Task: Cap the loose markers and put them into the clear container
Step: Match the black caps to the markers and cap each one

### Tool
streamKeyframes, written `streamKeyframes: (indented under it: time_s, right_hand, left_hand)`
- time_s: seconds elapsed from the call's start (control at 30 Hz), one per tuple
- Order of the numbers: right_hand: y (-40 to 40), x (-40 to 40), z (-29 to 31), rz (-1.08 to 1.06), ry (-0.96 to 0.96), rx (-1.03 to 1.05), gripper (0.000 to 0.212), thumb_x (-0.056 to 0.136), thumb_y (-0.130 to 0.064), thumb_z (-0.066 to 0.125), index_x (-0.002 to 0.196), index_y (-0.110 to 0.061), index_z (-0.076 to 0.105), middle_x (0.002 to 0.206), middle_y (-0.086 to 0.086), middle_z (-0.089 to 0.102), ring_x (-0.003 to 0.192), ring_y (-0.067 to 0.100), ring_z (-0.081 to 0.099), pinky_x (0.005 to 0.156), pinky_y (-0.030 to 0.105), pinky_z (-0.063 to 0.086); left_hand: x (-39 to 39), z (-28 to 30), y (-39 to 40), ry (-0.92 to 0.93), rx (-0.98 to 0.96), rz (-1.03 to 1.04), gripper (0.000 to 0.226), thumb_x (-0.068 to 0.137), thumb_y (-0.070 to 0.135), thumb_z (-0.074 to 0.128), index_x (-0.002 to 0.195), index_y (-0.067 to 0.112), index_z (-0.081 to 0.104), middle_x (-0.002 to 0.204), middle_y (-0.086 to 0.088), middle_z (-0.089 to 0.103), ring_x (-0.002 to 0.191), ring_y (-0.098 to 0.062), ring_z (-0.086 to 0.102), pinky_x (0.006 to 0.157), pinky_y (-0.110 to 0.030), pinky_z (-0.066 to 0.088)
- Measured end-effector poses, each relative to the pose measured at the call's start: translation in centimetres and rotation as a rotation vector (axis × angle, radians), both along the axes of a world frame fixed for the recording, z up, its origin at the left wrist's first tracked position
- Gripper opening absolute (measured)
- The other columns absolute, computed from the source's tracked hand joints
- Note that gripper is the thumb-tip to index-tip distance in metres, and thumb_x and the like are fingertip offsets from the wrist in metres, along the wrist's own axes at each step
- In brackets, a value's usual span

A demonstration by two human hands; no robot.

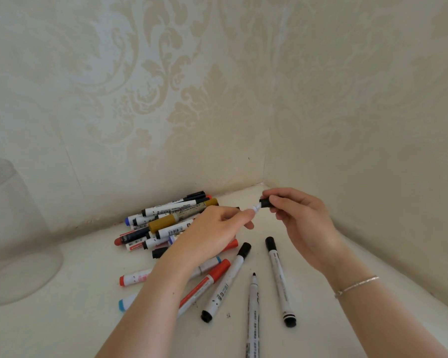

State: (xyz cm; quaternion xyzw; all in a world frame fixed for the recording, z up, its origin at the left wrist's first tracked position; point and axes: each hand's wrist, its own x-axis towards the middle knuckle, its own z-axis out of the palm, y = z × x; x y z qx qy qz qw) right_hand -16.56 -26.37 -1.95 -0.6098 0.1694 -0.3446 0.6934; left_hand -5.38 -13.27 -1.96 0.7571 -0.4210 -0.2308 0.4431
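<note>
My left hand (217,228) grips a white marker (255,208) whose end pokes out toward the right. My right hand (292,215) pinches a black cap (264,202) right at that marker's tip. A pile of markers (166,223) lies behind my left hand against the wall. Loose ones lie in front: a capped black marker (278,277), a second black-capped marker (228,280), an uncapped black-tipped marker (253,313), a red-capped marker (204,282). The clear container (13,228) stands at the far left.
The white tabletop (62,332) sits in a corner of two patterned walls (217,99). A red-ended marker (133,279) and a blue-ended marker (124,303) lie partly under my left forearm. A loose black cap (158,252) lies near the pile.
</note>
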Motion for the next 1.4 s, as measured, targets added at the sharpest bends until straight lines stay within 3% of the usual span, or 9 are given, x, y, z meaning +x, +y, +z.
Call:
streamKeyframes:
  time_s: [0.33,0.5,0.6,0.7,0.93,1.03,1.27,1.33,1.4]
  right_hand:
    - [-1.8,2.3,3.1,0.214,0.208,-0.212,0.009,0.087,-0.003,0.062,0.091,0.004,0.067,0.081,0.017,0.066,0.063,0.016,0.056,0.061,0.023,0.046]
    - [0.3,5.1,3.0,-0.183,0.195,-0.466,0.044,0.095,-0.030,0.054,0.063,-0.003,0.065,0.044,-0.005,0.053,0.039,0.007,0.045,0.045,0.015,0.038]
    - [1.0,5.7,2.4,-0.283,0.270,-0.622,0.057,0.097,-0.039,0.046,0.061,0.006,0.054,0.048,0.006,0.050,0.045,0.011,0.040,0.049,0.025,0.036]
    - [0.9,5.5,2.4,-0.329,0.257,-0.673,0.056,0.097,-0.037,0.046,0.064,0.009,0.046,0.057,0.023,0.046,0.051,0.018,0.035,0.052,0.033,0.036]
    - [1.0,4.8,2.8,-0.304,0.346,-0.806,0.054,0.097,-0.031,0.047,0.049,-0.013,0.028,0.039,-0.002,0.030,0.047,0.015,0.029,0.050,0.030,0.025]
    - [0.7,4.9,2.6,-0.252,0.508,-0.860,0.053,0.097,-0.034,0.043,0.050,-0.012,0.034,0.048,0.003,0.037,0.052,0.022,0.038,0.052,0.030,0.029]
    - [0.8,5.0,2.6,-0.194,0.535,-0.828,0.044,0.092,-0.028,0.050,0.053,-0.009,0.043,0.048,0.002,0.037,0.047,0.015,0.034,0.046,0.027,0.029]
    - [0.8,4.8,3.1,-0.127,0.482,-0.772,0.041,0.089,-0.024,0.055,0.052,-0.011,0.043,0.047,-0.002,0.036,0.042,0.008,0.033,0.042,0.017,0.027]
    - [0.4,4.3,4.2,-0.046,0.437,-0.701,0.037,0.087,-0.022,0.061,0.054,-0.013,0.048,0.043,-0.008,0.037,0.038,0.005,0.034,0.040,0.013,0.026]
  left_hand:
    - [0.1,-0.1,-0.1,-0.137,-0.125,0.061,0.019,0.097,0.049,0.040,0.102,0.045,0.058,0.056,0.011,0.045,0.043,0.000,0.037,0.047,-0.017,0.034]
    - [-0.5,0.1,-0.4,-0.169,-0.249,0.162,0.029,0.096,0.048,0.044,0.113,0.037,0.064,0.050,0.020,0.051,0.050,0.007,0.048,0.053,-0.008,0.037]
    - [-0.7,0.0,-0.3,-0.213,-0.257,0.201,0.032,0.095,0.049,0.046,0.115,0.036,0.067,0.059,0.014,0.053,0.062,0.011,0.051,0.063,-0.011,0.036]
    - [-0.8,0.1,-0.3,-0.239,-0.258,0.223,0.031,0.094,0.049,0.048,0.115,0.037,0.067,0.065,0.023,0.055,0.069,0.009,0.053,0.070,-0.013,0.041]
    - [-1.7,0.2,-0.5,-0.240,-0.334,0.241,0.023,0.093,0.044,0.051,0.093,0.034,0.071,0.063,0.008,0.062,0.057,-0.007,0.057,0.060,-0.028,0.051]
    - [-1.6,0.1,-0.4,-0.384,-0.238,0.261,0.029,0.093,0.050,0.046,0.100,0.034,0.069,0.068,0.000,0.066,0.061,-0.015,0.062,0.063,-0.038,0.054]
    - [-0.9,-0.7,-0.3,-0.858,-0.219,0.330,0.043,0.093,0.055,0.032,0.096,0.032,0.068,0.053,0.008,0.053,0.047,-0.010,0.052,0.044,-0.026,0.042]
    - [-1.2,-0.6,-0.6,-0.834,-0.247,0.353,0.042,0.093,0.056,0.034,0.095,0.031,0.068,0.054,0.009,0.054,0.048,-0.009,0.053,0.044,-0.023,0.040]
    - [-1.6,-0.1,-0.6,-0.566,-0.250,0.288,0.031,0.093,0.053,0.044,0.099,0.032,0.066,0.064,0.007,0.061,0.056,-0.009,0.059,0.052,-0.027,0.048]
